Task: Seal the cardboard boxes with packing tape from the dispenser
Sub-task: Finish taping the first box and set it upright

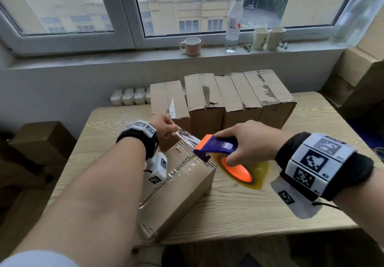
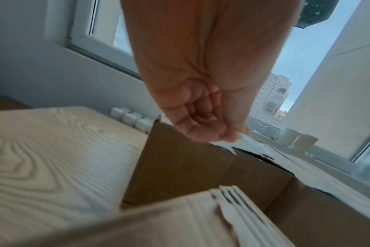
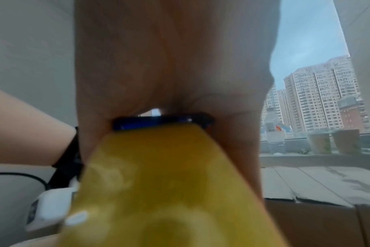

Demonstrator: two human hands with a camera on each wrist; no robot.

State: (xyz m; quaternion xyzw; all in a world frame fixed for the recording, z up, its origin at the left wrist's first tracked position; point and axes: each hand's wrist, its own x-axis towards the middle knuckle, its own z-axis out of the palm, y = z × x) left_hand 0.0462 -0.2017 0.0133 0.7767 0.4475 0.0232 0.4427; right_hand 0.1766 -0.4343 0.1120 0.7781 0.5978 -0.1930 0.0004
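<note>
Wood-grain counter (image 1: 259, 208) beneath a window sill carrying a mug (image 1: 191, 46), a water bottle (image 1: 234, 23) and two paper cups (image 1: 268, 38). Four cardboard boxes (image 1: 224, 98) stand in a row at the far edge; a fifth, the near box (image 1: 178, 192), lies in front of them at an angle, a glossy strip already along part of its top seam. Right hand (image 1: 247, 142): fingers wrapped around the blue handle of the tape dispenser (image 1: 220, 148), whose yellow-tinted roll (image 1: 243, 171) hangs below the palm, just above the counter. Left hand (image 1: 164, 125): fingers pinched together on the free end of the clear tape (image 1: 185, 137), which runs taut between the pinch and the orange cutter edge above the far end of the near box. Step in hand, as judged: drawing out a length for laying on this box. For a clean result, the strip is best kept taut and untwisted, centred over the flap seam, its free end anchored down over the far edge before the dispenser is drawn back along the seam with steady downward pressure. Slack would likely let the tape fold onto itself or wrinkle.
</note>
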